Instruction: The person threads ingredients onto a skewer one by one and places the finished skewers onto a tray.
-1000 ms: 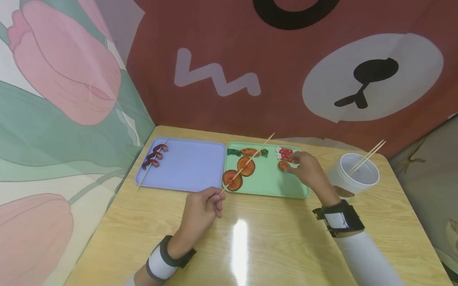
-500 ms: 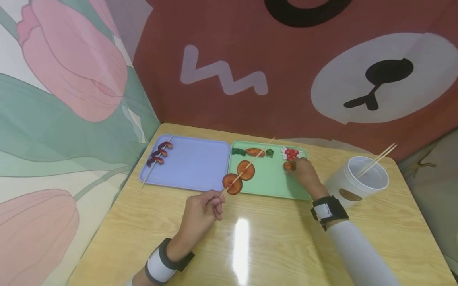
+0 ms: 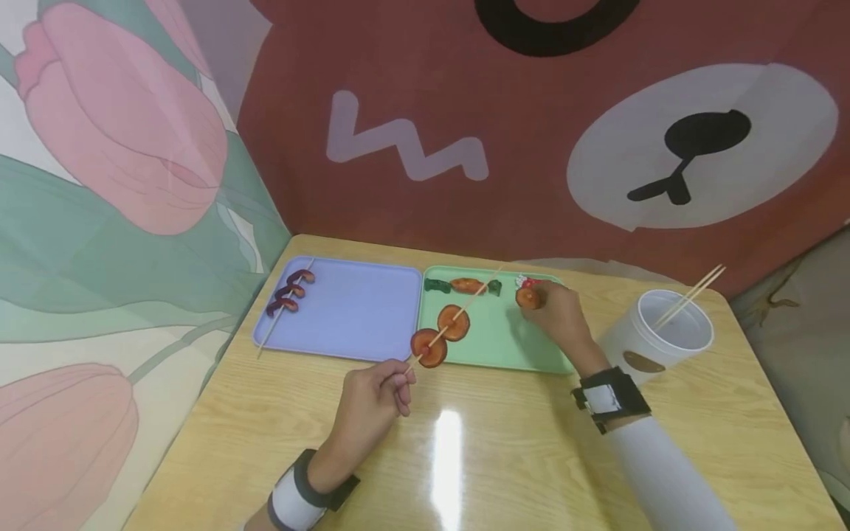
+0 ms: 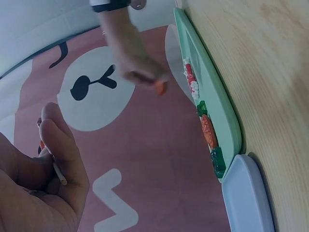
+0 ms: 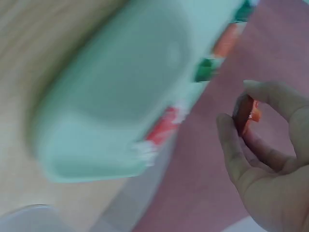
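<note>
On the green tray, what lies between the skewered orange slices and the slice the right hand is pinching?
In the head view, only bare green tray separates the skewered slices from the right hand's slice.

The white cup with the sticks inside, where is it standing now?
In the head view the white cup stands on the table's right side, just right of the green tray and beyond the right hand's wrist.

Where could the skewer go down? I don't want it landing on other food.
The purple tray is bare right of the finished skewer at its left edge. The table is bare in front of both trays, between the hands. The green tray is crowded along its far edge with food and the right hand.
</note>
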{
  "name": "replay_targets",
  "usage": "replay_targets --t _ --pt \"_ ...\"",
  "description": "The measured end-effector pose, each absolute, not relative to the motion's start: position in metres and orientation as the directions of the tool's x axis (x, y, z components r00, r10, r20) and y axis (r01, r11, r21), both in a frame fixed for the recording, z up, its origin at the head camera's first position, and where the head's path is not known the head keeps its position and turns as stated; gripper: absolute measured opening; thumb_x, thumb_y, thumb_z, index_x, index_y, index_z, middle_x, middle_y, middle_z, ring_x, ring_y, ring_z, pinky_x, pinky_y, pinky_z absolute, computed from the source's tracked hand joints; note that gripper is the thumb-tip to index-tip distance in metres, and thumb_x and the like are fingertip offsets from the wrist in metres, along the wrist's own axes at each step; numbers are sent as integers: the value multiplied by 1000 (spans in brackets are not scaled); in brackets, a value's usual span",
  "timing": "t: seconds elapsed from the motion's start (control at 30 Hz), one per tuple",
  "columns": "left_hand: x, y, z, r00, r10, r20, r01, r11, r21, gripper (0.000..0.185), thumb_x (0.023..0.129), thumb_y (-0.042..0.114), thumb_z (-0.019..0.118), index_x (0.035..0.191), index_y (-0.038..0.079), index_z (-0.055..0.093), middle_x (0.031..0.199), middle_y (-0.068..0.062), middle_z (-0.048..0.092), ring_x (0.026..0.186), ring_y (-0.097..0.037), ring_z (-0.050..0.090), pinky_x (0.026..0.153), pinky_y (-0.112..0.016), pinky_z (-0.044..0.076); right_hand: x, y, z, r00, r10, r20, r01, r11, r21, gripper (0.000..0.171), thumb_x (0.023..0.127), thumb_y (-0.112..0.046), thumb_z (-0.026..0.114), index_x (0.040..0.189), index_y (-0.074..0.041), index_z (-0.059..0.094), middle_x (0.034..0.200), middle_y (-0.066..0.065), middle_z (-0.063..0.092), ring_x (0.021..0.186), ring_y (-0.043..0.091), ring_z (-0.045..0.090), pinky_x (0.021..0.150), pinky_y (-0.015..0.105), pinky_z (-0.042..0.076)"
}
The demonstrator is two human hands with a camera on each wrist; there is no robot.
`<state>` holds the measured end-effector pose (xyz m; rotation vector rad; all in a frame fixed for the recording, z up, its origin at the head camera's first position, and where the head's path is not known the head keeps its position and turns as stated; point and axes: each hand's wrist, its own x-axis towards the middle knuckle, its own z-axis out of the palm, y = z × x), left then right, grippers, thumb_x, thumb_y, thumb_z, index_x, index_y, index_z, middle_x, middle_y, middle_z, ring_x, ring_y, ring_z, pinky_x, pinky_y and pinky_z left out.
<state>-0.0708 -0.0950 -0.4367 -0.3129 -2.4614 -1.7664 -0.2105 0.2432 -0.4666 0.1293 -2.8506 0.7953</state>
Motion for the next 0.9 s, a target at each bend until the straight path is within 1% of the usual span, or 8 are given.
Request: replay_targets --t 0.13,0.23,0.43,0.57,0.8,0.9 --pt "-71 -94 -439 -973 116 198 226 317 921 21 91 -17 58 84 -3 72 61 -4 65 48 -1 58 45 -22 58 -201 223 -437 -957 -35 289 -196 810 -552 43 82 -13 84 120 2 70 107 23 75 90 37 74 75 52 63" --pt "-71 -94 -440 -975 120 189 219 325 920 21 91 -17 59 84 -3 73 62 -4 65 48 -1 59 46 -21 58 -193 206 -414 -941 -26 337 -231 777 -586 46 81 -14 87 122 -1 71 107 19 76 87 32 76 74 48 65" --pt "-71 -93 -440 -978 128 164 198 330 923 19 91 -17 58 86 -5 72 63 -6 65 49 -4 60 47 -21 59 -171 179 -372 -932 1 363 -254 712 -655 49 81 -14 88 125 -4 71 110 13 75 90 27 75 76 39 67" --pt "-72 -93 -440 -980 129 154 189 337 922 19 91 -17 58 86 -5 72 63 -6 65 50 -4 60 47 -20 59 -160 169 -354 -930 3 367 -264 689 -675 48 81 -13 88 125 -5 71 112 10 73 92 25 75 79 35 66" --pt "-72 -92 -440 -980 126 152 187 340 922 20 92 -17 57 85 -5 72 62 -6 65 50 -4 60 47 -20 58 -154 164 -341 -927 16 374 -257 700 -667 49 81 -13 88 125 -5 70 115 11 72 94 25 73 81 41 66" --pt "-72 -92 -439 -980 128 153 188 341 921 19 92 -17 57 86 -6 72 62 -6 65 50 -4 60 47 -19 58 -153 164 -341 -922 13 387 -265 708 -655 49 81 -12 88 125 -3 70 115 12 71 94 27 73 81 42 66"
